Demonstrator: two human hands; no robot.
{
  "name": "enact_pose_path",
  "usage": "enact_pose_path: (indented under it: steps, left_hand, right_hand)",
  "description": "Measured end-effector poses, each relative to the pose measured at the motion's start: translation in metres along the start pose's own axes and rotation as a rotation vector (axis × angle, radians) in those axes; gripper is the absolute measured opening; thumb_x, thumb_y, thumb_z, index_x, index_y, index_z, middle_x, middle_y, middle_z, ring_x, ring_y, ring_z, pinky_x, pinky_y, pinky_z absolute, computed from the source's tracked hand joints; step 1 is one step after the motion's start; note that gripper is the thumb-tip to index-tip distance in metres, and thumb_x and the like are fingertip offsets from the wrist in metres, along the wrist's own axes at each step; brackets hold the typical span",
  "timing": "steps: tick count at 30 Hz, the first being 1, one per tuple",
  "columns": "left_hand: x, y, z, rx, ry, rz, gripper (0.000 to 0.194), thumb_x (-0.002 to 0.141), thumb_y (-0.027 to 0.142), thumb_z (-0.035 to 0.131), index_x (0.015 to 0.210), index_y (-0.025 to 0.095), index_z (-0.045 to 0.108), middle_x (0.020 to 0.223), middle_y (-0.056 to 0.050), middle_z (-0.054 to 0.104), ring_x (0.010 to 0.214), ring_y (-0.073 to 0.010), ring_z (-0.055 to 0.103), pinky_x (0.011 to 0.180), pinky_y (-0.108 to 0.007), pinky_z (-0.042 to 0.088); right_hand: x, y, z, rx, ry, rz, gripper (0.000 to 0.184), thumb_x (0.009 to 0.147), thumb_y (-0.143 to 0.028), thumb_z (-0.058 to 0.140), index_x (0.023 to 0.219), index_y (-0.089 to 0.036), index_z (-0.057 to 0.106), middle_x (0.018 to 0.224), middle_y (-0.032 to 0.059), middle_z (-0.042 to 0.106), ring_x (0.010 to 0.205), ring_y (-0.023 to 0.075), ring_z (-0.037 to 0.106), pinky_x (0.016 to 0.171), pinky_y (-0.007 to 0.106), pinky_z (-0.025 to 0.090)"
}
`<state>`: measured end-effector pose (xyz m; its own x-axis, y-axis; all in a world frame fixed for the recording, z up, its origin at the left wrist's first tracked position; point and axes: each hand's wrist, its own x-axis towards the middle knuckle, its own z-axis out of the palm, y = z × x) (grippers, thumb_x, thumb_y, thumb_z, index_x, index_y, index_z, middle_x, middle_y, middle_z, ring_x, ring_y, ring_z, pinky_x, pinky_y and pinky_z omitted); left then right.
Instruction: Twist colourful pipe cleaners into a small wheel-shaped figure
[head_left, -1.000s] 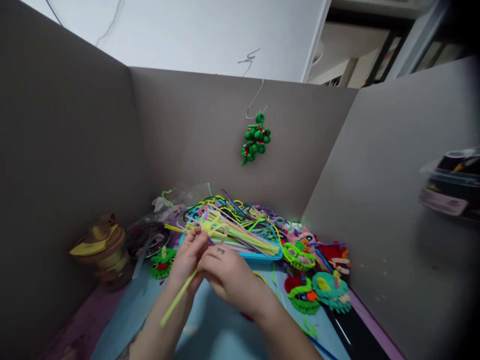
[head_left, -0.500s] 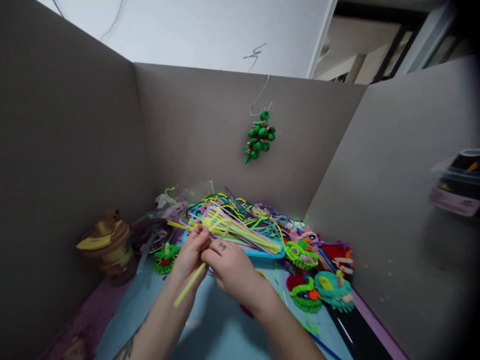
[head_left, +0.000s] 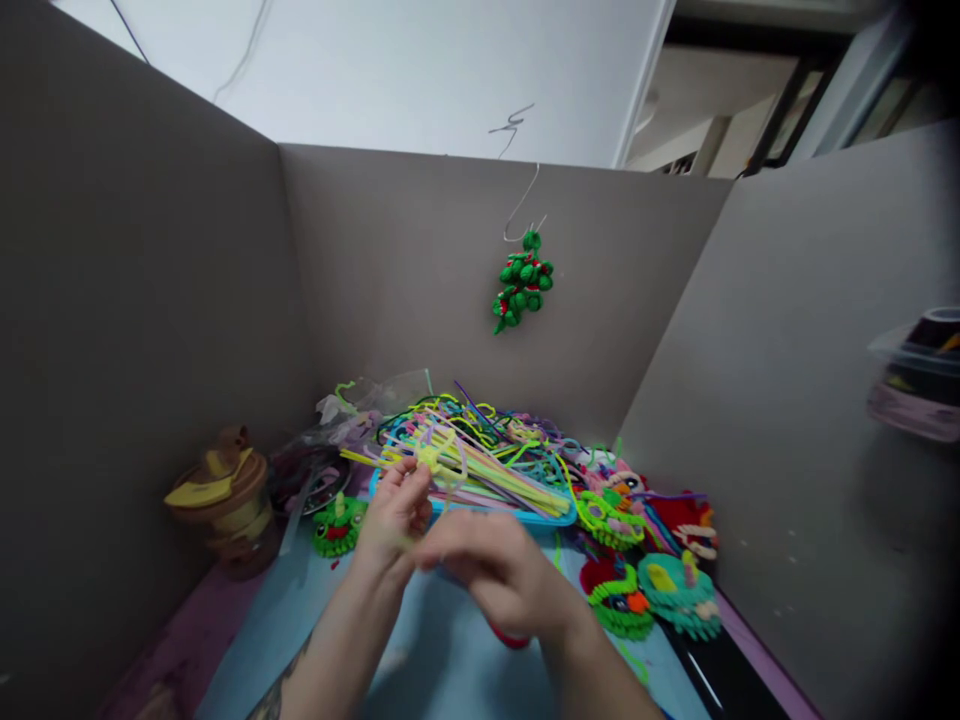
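Note:
My left hand [head_left: 397, 510] is closed in a pinch on a small yellow pipe-cleaner shape [head_left: 429, 458] with thin loops sticking out. It is held up in front of a blue tray [head_left: 555, 518] of loose pipe cleaners [head_left: 495, 475]. Just right of it is my right hand [head_left: 499, 570], smeared by motion, its fingers curled together. A faint pale yellow strand shows at those fingertips, close to my left wrist. Part of a red item [head_left: 510, 637] shows below my right hand.
Finished fuzzy animal pieces lie at the right, among them a teal one [head_left: 679, 590] and a green one [head_left: 619, 605]. A green frog-like piece [head_left: 337, 525] sits left, near a brown lidded cup [head_left: 236, 505]. Grey panels enclose the table; a green ornament [head_left: 523, 283] hangs at the back.
My right hand has moved slightly down and turned, drawing the yellow strand, which no longer hangs below my hands. My left hand keeps its pinch. The view has tilted up slightly.

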<state>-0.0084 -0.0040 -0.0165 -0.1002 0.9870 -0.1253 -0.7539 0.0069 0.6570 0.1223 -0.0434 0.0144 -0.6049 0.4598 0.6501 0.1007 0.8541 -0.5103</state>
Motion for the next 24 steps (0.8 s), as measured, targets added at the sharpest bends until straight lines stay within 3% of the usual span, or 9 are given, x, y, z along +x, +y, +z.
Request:
enact_pose_path:
  steps: [3, 6, 15, 20, 24]
  left_hand:
    - [-0.005, -0.002, 0.001, 0.03, 0.007, 0.052, 0.047, 0.05, 0.022, 0.083, 0.084, 0.016, 0.051, 0.062, 0.007, 0.055, 0.044, -0.0017, 0.047, 0.04, -0.011, 0.032]
    - [-0.01, -0.005, 0.003, 0.048, -0.033, 0.082, 0.045, 0.051, 0.021, 0.082, 0.082, 0.017, 0.051, 0.062, 0.007, 0.056, 0.048, -0.0025, 0.049, 0.042, -0.011, 0.033]
    - [-0.017, -0.005, 0.008, 0.125, -0.059, 0.138, 0.037, 0.052, 0.019, 0.081, 0.077, 0.016, 0.053, 0.063, 0.004, 0.061, 0.057, -0.0063, 0.056, 0.054, -0.014, 0.04]
    - [-0.017, -0.006, 0.005, 0.209, -0.112, 0.173, 0.033, 0.056, 0.018, 0.079, 0.077, 0.016, 0.054, 0.066, 0.003, 0.062, 0.061, -0.0068, 0.056, 0.06, -0.016, 0.043]
    - [-0.012, -0.009, 0.001, 0.287, -0.134, 0.23, 0.028, 0.058, 0.017, 0.078, 0.075, 0.016, 0.056, 0.063, 0.004, 0.061, 0.059, -0.006, 0.054, 0.06, -0.015, 0.042]
  right_hand:
    - [0.001, 0.021, 0.005, -0.198, 0.456, 0.233, 0.017, 0.083, -0.013, 0.048, 0.091, -0.021, 0.061, 0.086, 0.0027, 0.065, 0.083, 0.0144, 0.06, 0.076, 0.029, 0.047]
    - [0.004, 0.034, 0.013, -0.337, 0.622, 0.302, 0.004, 0.078, -0.018, 0.058, 0.079, -0.02, 0.062, 0.082, 0.0035, 0.061, 0.083, 0.0175, 0.056, 0.075, 0.031, 0.045]
    - [0.006, 0.029, 0.015, -0.266, 0.689, 0.328, 0.007, 0.075, -0.014, 0.06, 0.075, -0.019, 0.063, 0.081, 0.0029, 0.056, 0.082, 0.0169, 0.054, 0.075, 0.031, 0.044]
    - [0.006, 0.031, 0.005, -0.022, 0.621, 0.476, 0.004, 0.07, -0.016, 0.064, 0.066, -0.017, 0.064, 0.08, 0.0019, 0.053, 0.077, 0.0148, 0.053, 0.062, 0.025, 0.042]
    - [0.005, 0.037, 0.001, 0.124, 0.533, 0.538, 0.009, 0.069, -0.017, 0.063, 0.061, -0.016, 0.06, 0.079, 0.0017, 0.049, 0.08, 0.0156, 0.051, 0.067, 0.026, 0.042]
